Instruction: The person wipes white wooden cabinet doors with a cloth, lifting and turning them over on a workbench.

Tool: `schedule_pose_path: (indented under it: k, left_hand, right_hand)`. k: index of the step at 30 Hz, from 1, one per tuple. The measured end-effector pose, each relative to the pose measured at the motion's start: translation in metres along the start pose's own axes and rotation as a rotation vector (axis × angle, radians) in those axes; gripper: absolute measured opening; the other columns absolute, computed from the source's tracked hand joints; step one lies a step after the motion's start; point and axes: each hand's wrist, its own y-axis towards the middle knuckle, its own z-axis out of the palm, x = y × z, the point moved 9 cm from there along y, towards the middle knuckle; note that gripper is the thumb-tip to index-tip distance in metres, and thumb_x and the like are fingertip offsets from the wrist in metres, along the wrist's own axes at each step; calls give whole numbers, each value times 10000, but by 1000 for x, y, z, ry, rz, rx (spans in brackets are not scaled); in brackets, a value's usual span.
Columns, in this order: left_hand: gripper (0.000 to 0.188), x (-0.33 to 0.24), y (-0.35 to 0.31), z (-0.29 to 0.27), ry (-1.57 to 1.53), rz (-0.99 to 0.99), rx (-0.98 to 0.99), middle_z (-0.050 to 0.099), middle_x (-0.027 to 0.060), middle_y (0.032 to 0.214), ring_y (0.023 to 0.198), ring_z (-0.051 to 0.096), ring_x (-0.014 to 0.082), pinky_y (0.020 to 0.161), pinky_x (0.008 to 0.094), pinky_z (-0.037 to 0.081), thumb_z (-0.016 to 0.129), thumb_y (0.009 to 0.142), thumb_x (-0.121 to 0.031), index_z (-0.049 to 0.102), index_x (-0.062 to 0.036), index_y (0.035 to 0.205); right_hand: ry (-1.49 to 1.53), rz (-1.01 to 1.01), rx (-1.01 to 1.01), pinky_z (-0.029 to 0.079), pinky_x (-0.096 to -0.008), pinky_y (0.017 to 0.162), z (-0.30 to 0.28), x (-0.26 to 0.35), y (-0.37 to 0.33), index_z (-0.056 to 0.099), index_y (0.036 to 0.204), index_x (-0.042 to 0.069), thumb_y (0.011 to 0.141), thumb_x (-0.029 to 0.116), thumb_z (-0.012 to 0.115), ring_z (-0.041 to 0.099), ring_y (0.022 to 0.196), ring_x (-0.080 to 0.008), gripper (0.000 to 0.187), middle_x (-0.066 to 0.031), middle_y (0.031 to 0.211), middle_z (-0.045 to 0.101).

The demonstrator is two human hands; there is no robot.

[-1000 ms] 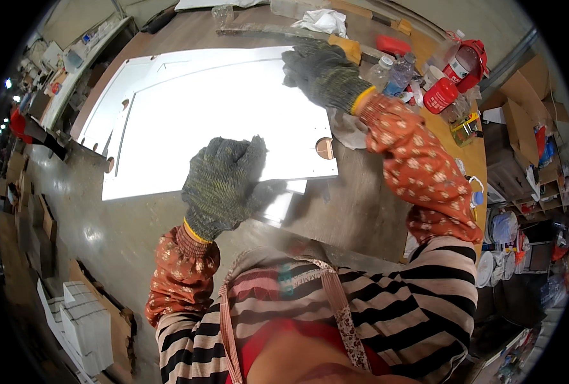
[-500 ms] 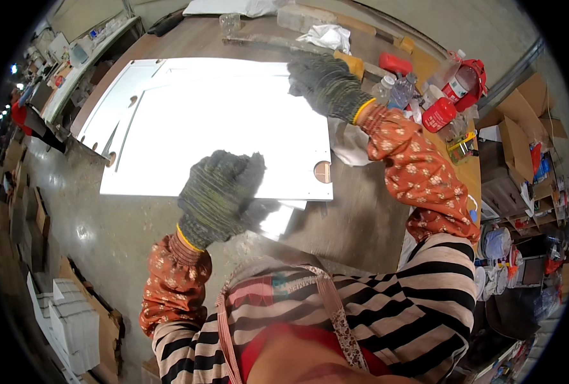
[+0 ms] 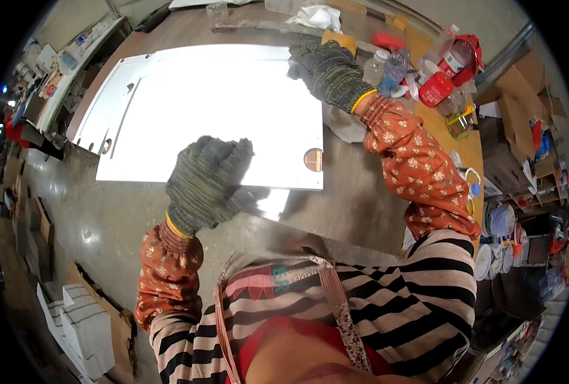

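Fingers (image 3: 198, 150) of the left hand (image 3: 204, 179) and right hand (image 3: 332, 73) touch the white panel (image 3: 220, 102), half-curled (grip unclear).

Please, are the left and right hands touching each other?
Apart. The head view shows the left hand at the near edge of the white board and the right hand at its far right corner, bare board between them.

White panel (image 3: 233, 109) mid-frame, round cutout (image 3: 313, 160) at lower right.
Gloved left hand (image 3: 206, 182) over lower edge, gloved right hand (image 3: 330, 72) at upper-right corner; red container (image 3: 435, 89) upper right, white stack (image 3: 87, 336) lower left.
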Motion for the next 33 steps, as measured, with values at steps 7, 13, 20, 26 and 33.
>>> schedule_pose_path:
  k: [7, 13, 20, 26, 33]
  left_hand:
    - [606, -6, 2, -4, 14, 30, 14, 612, 154, 929, 788, 559, 276, 678, 410, 474, 655, 756, -422, 582, 6, 1178]
    - [583, -24, 11, -11, 36, 54, -62, 585, 124, 891, 776, 562, 261, 674, 399, 480, 738, 692, -345, 596, -17, 1151]
    - [532, -16, 5, -8, 30, 21, -46, 570, 116, 879, 798, 559, 262, 678, 404, 472, 731, 701, -316, 597, -45, 1138]
    - [560, -23, 5, -6, 27, 105, -26, 566, 109, 878, 831, 547, 260, 705, 404, 465, 744, 675, -267, 576, -24, 1150]
    - [560, -15, 11, -12, -23, 161, 0, 570, 118, 855, 765, 557, 262, 667, 388, 478, 753, 682, -365, 614, -20, 1099]
  right_hand:
    - [93, -148, -303, 437, -416, 854, -31, 106, -102, 578, 1093, 93, 820, 215, 626, 541, 1073, -237, 302, -85, 1145, 568]
    - [67, -46, -169, 473, -425, 847, -35, 73, -93, 533, 1069, 87, 819, 178, 608, 533, 1085, -229, 277, -116, 1151, 532]
    - [57, 221, -628, 498, -405, 647, -70, 142, -173, 565, 1050, 23, 761, 229, 631, 602, 789, -260, 361, -125, 946, 599]
    - [20, 410, -573, 437, -391, 869, -61, 150, -135, 529, 1147, 59, 785, 277, 607, 559, 1000, -301, 429, -176, 1149, 551]
    - [176, 461, -636, 467, -421, 850, -38, 147, -220, 580, 1073, 50, 757, 171, 656, 564, 1060, -272, 347, -137, 1166, 561]
